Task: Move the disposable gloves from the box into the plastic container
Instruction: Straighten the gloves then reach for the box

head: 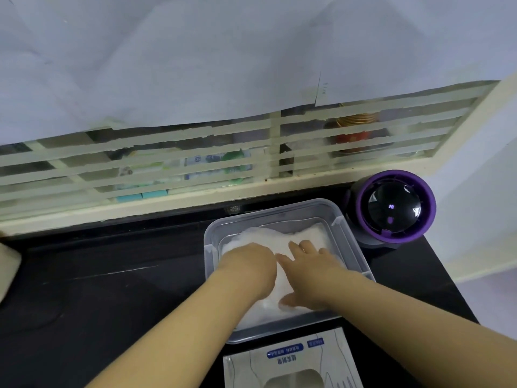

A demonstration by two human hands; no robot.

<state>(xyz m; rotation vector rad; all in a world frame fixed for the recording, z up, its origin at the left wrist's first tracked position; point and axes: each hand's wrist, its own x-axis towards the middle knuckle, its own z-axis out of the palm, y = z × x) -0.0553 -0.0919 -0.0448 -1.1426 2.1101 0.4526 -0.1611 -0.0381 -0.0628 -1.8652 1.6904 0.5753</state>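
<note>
Head view: the disposable gloves (282,239) lie as a white heap in the plastic container (353,247) on the dark bench (126,289), directly under both hands. The right hand (307,271) presses flat on them, fingers (305,245) spread. The left hand (249,264) rests on the heap with its fingers hidden, so whether they are apart or together cannot be told. The box (291,359) sits just near of the container; its blue label print is too blurred to read.

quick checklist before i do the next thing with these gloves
1. Disposable gloves inside plastic container: ok, the white pile lies within its walls.
2. Both hands on pile: ok, left hand and right hand rest on it.
3. Left hand's grip: cannot tell, fingers hidden.
4. Glove box emptied: cannot tell, its opening shows only partly.
5. Purple round device clear of container: cannot tell, it sits close by the right rim.
</note>
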